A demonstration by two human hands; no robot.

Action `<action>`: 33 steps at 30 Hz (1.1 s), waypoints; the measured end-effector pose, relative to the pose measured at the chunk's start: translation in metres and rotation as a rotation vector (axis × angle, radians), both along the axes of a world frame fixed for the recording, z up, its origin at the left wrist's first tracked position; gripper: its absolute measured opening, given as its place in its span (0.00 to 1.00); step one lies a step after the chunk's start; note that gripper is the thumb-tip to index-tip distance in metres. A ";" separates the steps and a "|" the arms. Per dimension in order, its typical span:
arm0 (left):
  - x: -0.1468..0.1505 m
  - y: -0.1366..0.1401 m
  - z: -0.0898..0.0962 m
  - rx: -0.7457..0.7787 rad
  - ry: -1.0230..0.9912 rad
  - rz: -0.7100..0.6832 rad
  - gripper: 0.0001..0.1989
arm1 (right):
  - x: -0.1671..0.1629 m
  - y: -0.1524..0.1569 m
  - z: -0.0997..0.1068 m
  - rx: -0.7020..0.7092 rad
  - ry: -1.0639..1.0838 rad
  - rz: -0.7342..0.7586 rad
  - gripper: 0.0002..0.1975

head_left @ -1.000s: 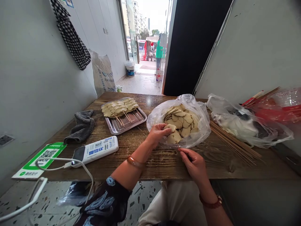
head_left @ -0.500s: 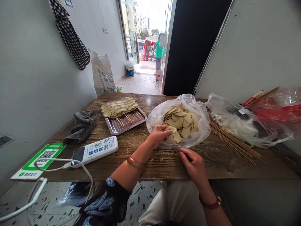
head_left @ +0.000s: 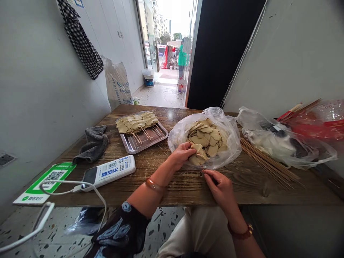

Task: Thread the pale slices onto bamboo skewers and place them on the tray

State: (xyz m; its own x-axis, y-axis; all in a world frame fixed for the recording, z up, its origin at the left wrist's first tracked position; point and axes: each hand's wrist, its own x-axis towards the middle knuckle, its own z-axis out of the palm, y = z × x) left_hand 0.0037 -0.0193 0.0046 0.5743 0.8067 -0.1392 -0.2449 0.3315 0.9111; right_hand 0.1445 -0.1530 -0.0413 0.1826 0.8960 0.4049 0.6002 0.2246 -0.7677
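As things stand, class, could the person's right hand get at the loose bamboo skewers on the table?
Probably yes: the right hand lies beside the bamboo skewers, with bare table between them.

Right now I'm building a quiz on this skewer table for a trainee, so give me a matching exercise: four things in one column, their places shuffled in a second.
Things:
1. metal tray
2. grey cloth
3. bundle of bare skewers
4. left hand

Places:
A. right of the clear bag
B. near the left wall, left of the tray
C. at the bag's near edge, on a pale slice
D. left of the bag, with finished skewers on it

Pairs: 1-D, 2-B, 3-A, 4-C
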 end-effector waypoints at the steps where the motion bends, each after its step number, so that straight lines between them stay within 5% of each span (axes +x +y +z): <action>1: 0.000 0.000 0.000 0.004 0.005 0.001 0.19 | 0.000 0.000 0.000 0.000 0.003 0.000 0.11; 24: 0.003 -0.003 -0.005 0.087 0.046 -0.115 0.21 | 0.004 0.001 -0.006 -0.039 0.095 -0.087 0.13; 29: -0.002 0.006 -0.004 0.083 0.011 0.042 0.20 | 0.005 0.000 -0.008 -0.079 0.293 -0.258 0.18; 33: -0.005 0.020 -0.011 0.274 0.103 0.198 0.13 | 0.005 -0.001 -0.009 -0.078 0.441 -0.313 0.21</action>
